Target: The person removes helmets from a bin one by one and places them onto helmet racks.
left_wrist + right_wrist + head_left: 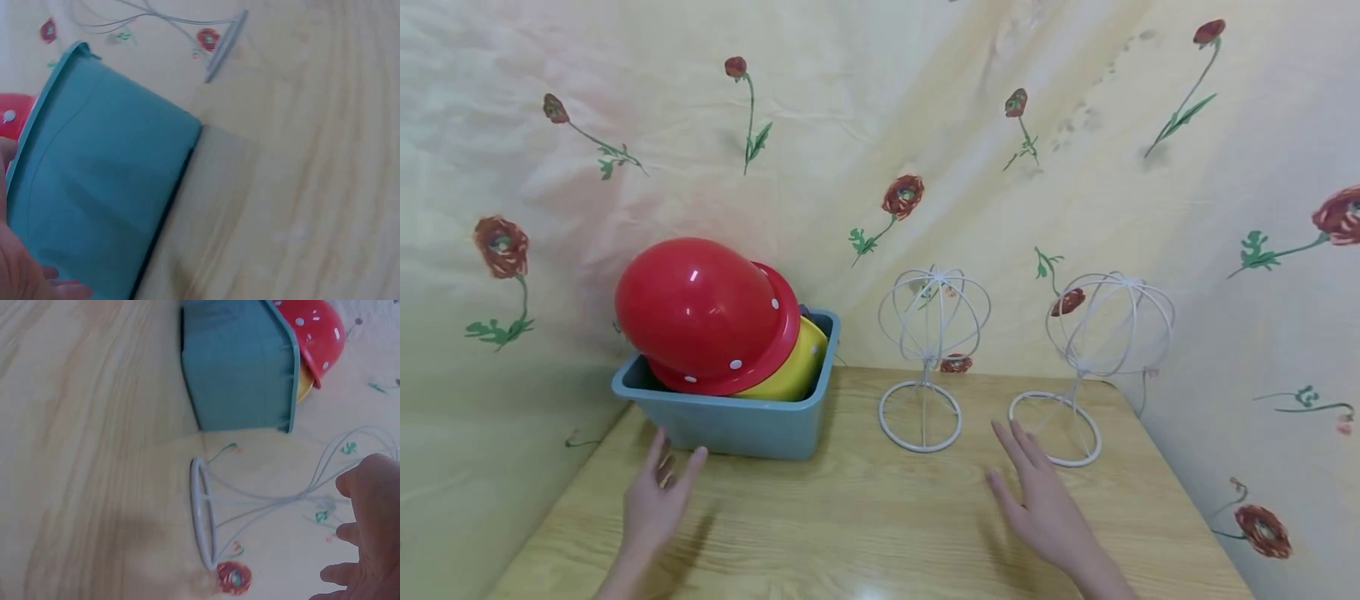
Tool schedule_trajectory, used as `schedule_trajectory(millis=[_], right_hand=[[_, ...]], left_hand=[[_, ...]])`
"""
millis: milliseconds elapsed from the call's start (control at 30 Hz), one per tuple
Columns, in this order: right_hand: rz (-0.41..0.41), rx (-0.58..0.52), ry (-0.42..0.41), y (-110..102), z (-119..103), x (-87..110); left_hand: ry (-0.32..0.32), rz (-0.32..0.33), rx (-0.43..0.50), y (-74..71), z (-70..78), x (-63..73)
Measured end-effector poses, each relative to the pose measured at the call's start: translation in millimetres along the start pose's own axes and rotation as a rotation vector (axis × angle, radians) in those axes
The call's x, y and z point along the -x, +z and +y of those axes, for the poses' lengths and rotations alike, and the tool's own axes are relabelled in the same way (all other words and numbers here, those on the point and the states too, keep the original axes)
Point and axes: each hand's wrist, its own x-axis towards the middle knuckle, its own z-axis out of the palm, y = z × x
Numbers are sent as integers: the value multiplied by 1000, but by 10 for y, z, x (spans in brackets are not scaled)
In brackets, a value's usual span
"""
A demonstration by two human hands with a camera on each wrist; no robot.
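A blue-green plastic bin [745, 429] stands at the back left of the table, with a red hard hat [692, 308] heaped on top of a yellow hard hat [793, 367] inside it. In front of the bin my left hand [655, 500] hovers with spread fingers, holding nothing. My right hand [1041, 500] is over the table at the right, fingers extended and bare of any object. Nearest to it is a white wire stand [1078, 375] with a round cage top and ring base. A second white wire stand [925, 358] stands upright between that one and the bin.
The wooden table [865, 517] backs onto a wall of flower-printed cloth [820, 208], which also closes in the left and right sides. Both wire stands are close to the back cloth.
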Motion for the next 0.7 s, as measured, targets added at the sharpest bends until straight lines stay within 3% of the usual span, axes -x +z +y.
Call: schedule_trajectory(millis=[133, 200, 300, 400, 500, 567, 700], right_hand=[[-12, -19, -62, 51, -217, -103], [-25, -34, -103, 89, -337, -162], [-42, -50, -166, 169, -523, -259], [-50, -69, -225, 268, -714, -355], [-45, -113, -285, 350, -910, -466], [-38, -154, -311, 390, -1035, -560], [-94, -383, -329, 472, -1290, -821]], left_hand=[[-149, 70, 257, -116, 21, -111], [-165, 150, 362, -171, 48, -181], [-113, 280, 445, -250, 90, -301], [-23, 367, 413, -306, 127, -411], [55, 395, 330, -333, 180, -504], [69, 384, 291, -338, 220, -557], [68, 362, 265, -356, 268, -633]])
